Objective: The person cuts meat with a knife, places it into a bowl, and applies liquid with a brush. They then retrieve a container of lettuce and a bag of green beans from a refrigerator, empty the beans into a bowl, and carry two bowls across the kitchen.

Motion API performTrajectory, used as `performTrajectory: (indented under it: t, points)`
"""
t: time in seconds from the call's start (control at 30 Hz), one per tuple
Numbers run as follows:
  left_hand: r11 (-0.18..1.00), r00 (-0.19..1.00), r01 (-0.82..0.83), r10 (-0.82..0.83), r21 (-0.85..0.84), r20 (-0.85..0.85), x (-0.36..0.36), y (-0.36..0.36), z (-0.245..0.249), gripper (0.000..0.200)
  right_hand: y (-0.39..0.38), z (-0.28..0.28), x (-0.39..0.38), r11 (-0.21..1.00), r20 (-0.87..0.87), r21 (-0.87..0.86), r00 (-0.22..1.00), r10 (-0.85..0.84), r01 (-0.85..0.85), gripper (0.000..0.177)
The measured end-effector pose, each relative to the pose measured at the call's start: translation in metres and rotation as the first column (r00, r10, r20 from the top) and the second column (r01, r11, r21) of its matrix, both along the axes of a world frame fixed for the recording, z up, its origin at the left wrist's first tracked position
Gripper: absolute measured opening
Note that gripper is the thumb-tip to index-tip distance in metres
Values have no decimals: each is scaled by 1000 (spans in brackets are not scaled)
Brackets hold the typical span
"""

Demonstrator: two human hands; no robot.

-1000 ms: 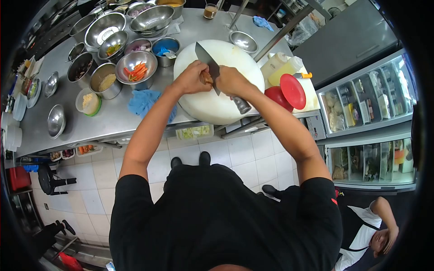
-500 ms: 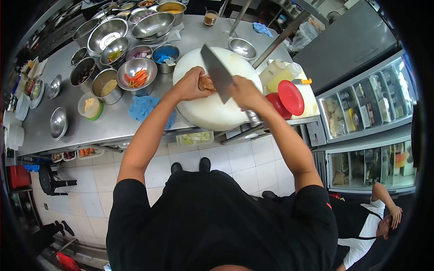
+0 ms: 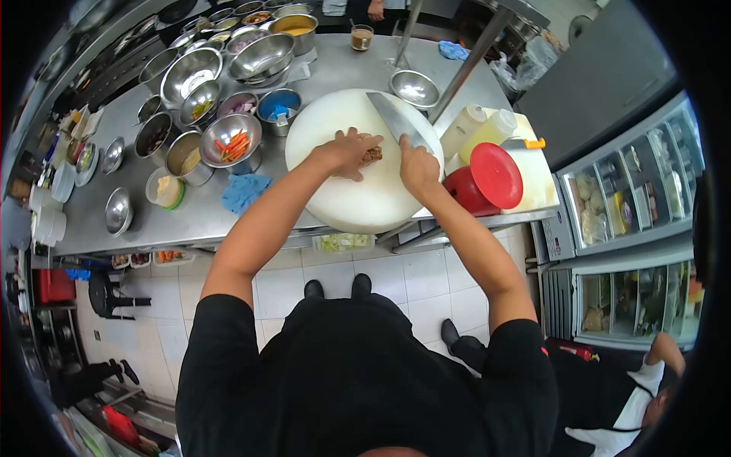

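Observation:
On the thick round white chopping board (image 3: 343,202) lies a small brown piece of meat (image 3: 372,157). My left hand (image 3: 350,154) is over it, fingers spread flat, covering most of the piece. My right hand (image 3: 418,169) is wrapped round the handle of a cleaver (image 3: 389,116). The wide blade lies low over the right side of the board, its side facing up and its tip towards the far edge. A gap of bare board separates the blade from the meat.
Left of the board stand steel bowls, one with carrot strips (image 3: 233,146), and a blue cloth (image 3: 245,193). To the right are squeeze bottles (image 3: 493,131), a red lidded container (image 3: 470,194) and an orange-handled knife (image 3: 525,143). A steel bowl (image 3: 415,88) sits behind. Another person (image 3: 636,388) is at lower right.
My left hand has gone from gripping the meat to lying spread over it. The cleaver has dropped from a raised, upright position to lie low and flatter at the right of the board.

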State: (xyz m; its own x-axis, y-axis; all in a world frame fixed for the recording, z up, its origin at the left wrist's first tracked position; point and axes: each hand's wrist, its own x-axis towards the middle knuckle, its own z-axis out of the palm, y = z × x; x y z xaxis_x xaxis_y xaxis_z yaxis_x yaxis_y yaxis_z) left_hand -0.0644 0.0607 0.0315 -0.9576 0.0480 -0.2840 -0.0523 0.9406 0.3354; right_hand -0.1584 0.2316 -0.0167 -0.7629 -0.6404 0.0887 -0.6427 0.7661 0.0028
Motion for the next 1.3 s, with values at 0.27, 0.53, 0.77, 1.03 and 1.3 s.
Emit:
performTrajectory:
  t: [0.27,0.53,0.77,1.03,1.3]
  points:
    - [996,987,-93,92,-3,-133,-8,-6,-21,67,21,23,10,925,-121,-328,980,159,-190,52]
    - [604,867,-311,496,733,-41,28,-36,-1,79,-26,42,12,644,553,-740,720,420,192,67]
    - [-20,781,-40,623,999,44,124,-69,23,80,-123,73,94,604,584,-712,-177,792,356,68]
    - [-96,602,-236,767,967,223,287,-177,55,86,-289,61,213,731,522,-634,-557,646,254,51]
    - [6,2,-654,1000,757,-6,449,-334,59,77,-504,25,338,868,406,-467,-832,378,167,49]
